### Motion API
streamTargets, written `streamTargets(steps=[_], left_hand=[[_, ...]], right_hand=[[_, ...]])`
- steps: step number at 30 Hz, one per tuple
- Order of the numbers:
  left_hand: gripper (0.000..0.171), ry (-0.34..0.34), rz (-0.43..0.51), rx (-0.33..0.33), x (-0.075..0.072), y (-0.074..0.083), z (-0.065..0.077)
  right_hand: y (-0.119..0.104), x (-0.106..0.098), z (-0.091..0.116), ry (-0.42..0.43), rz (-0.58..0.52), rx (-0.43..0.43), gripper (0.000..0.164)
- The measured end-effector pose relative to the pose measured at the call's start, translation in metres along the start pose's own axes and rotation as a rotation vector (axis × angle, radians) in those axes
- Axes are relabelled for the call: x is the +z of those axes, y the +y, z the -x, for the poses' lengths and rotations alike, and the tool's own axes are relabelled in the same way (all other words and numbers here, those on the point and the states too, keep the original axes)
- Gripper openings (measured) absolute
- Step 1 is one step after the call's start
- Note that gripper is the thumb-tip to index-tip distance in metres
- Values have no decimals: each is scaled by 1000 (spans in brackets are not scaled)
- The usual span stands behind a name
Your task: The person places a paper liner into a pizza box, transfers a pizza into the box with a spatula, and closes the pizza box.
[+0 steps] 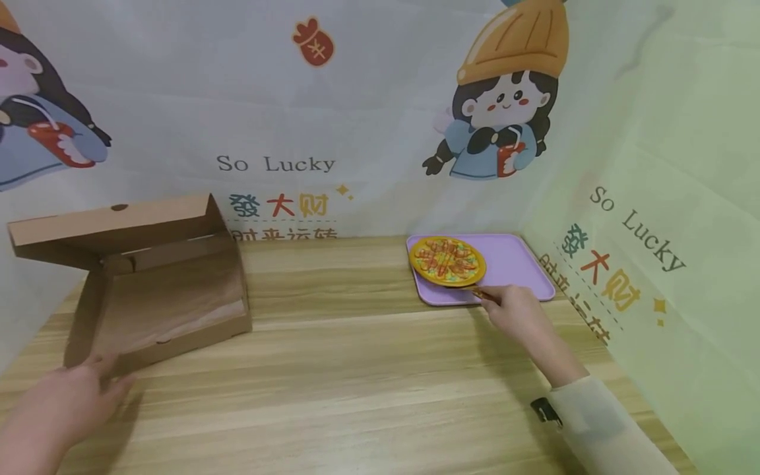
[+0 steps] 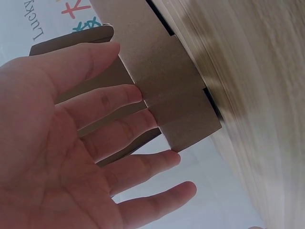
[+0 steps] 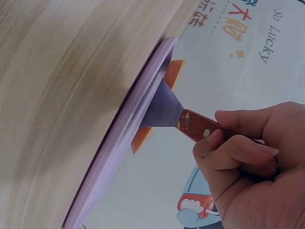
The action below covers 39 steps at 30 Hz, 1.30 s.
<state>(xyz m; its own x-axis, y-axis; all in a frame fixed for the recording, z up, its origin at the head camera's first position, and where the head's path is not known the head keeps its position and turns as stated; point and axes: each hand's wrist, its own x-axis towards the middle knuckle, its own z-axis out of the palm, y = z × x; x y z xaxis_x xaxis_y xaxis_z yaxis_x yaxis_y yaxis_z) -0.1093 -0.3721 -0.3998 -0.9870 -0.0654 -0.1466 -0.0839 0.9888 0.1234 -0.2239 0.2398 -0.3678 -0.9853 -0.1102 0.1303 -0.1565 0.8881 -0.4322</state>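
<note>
My right hand (image 1: 515,315) grips the wooden handle of a spatula (image 3: 194,125). Its flat metal blade is slid under a toy pizza (image 1: 448,262), which has a yellow crust and colourful topping. The pizza overlaps the left part of a purple tray (image 1: 516,264), and in the right wrist view the blade slants down to the tray's surface. On the left, an open cardboard box (image 1: 198,340) has its lid raised. My left hand (image 1: 65,402) is at the box's near left corner, its fingers spread and nearly straight, with fingertips right at the edge of the front wall in the left wrist view.
The wooden table (image 1: 332,382) stretches between the box and the tray. A printed cloth (image 1: 356,119) hangs behind, and another side of it (image 1: 671,198) stands along the right, close to the tray. A small black clip (image 1: 546,411) shows at my right sleeve.
</note>
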Motion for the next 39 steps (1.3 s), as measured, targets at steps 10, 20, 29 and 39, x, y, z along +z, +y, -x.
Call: streamTargets(steps=[10, 20, 29, 39], left_hand=[[70, -3, -4, -13, -1, 2, -1], [71, 47, 5, 6, 3, 0, 2], [70, 68, 9, 17, 0, 2, 4], [72, 53, 13, 10, 2, 4, 4]], right_hand=[[-10, -7, 3, -1, -49, -7, 34], [-25, -11, 9, -34, -79, -39, 35], [-33, -13, 10, -44, -95, -79, 34], [-46, -13, 15, -80, -122, -105, 36]])
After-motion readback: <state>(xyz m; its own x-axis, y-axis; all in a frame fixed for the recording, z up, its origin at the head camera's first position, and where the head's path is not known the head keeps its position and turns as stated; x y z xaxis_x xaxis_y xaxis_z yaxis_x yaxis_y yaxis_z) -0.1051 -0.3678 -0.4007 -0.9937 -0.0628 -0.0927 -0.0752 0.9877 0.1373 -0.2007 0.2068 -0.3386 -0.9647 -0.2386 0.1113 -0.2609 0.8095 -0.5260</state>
